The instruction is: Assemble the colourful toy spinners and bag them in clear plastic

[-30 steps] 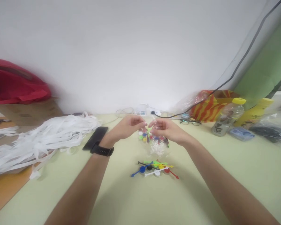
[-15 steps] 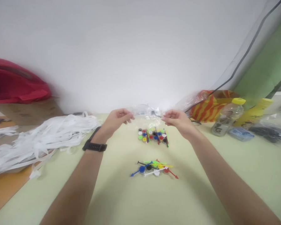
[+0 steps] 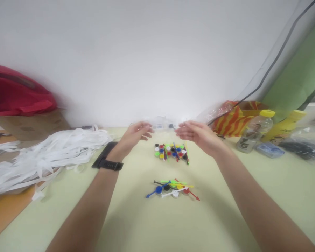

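Observation:
My left hand, with a black band at its wrist, is raised over the far side of the table, fingers apart and nothing held. Facing it, my right hand is also open, its fingers stretched toward the left. Between and behind them lies a clear plastic bag against the wall, hard to make out. Below the hands sits a group of small coloured discs and sticks. Nearer to me, several arrow-shaped plastic spinners in blue, black, green, yellow, white and red lie in a loose pile.
White strips heap at left, by a red bag on a cardboard box. A dark flat object lies beside my left wrist. At right stand a striped bag, a clear bottle, a yellow bottle and a tissue pack.
Both hands have gone from pinched fingers to spread ones and moved slightly closer together. The clear plastic between them is no longer held. The discs and spinners have stayed put.

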`<state>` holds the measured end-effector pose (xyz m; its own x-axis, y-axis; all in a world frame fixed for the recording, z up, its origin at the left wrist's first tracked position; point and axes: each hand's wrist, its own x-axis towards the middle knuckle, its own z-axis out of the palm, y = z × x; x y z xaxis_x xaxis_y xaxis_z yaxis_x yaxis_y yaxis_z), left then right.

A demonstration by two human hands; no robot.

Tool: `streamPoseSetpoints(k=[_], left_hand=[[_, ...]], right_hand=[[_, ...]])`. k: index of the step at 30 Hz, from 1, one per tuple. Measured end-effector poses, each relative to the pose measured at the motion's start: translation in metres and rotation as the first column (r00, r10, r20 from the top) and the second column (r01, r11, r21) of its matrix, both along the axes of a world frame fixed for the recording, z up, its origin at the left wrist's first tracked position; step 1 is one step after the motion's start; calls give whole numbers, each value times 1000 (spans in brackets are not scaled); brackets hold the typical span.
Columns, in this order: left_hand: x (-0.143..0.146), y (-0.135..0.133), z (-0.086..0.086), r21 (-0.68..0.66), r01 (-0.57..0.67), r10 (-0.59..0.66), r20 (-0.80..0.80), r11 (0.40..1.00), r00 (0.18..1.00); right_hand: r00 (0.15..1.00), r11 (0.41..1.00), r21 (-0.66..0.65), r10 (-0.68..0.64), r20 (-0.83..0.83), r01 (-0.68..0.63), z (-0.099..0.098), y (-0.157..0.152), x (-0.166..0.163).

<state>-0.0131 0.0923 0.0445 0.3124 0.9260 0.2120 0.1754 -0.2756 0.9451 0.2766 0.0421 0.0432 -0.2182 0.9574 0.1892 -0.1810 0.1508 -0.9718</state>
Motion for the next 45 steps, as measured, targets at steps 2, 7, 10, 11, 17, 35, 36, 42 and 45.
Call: streamPoseSetpoints(k=[2, 7, 10, 11, 17, 35, 36, 42, 45], left_hand=[[5, -2, 1, 14, -24, 23, 22, 1000, 999], [22, -11, 5, 15, -23, 21, 138, 1000, 990], [33, -16, 8, -3, -2, 2, 214, 1000, 977], [36, -18, 8, 4, 4, -5, 237, 1000, 971], [49, -28, 12, 106, -19, -13, 292, 994, 956], [13, -34, 44, 190, 43, -70, 133, 981, 989], [10, -40, 49, 179, 163, -173, 42, 970, 984], [22, -72, 60, 14, 590, -546, -361, 807, 756], [35, -74, 53, -54, 702, -642, -461, 710, 613]], right_hand=[[992, 994, -10, 106, -63, -106, 6, -5, -4], [967, 967, -28, 253, 39, -252, 19, -19, -13], [945, 952, -9, 304, 119, -305, 19, -24, -18], [939, 946, 0, 320, 129, -323, 18, -26, -20], [929, 932, 40, 354, 107, -359, 13, -30, -32], [679, 776, 46, 519, 519, -629, 28, -50, -25], [651, 784, 42, 484, 584, -620, 33, -55, -25], [511, 679, -62, 606, 610, -731, 48, -72, -32], [483, 632, -104, 679, 553, -768, 50, -71, -29]])
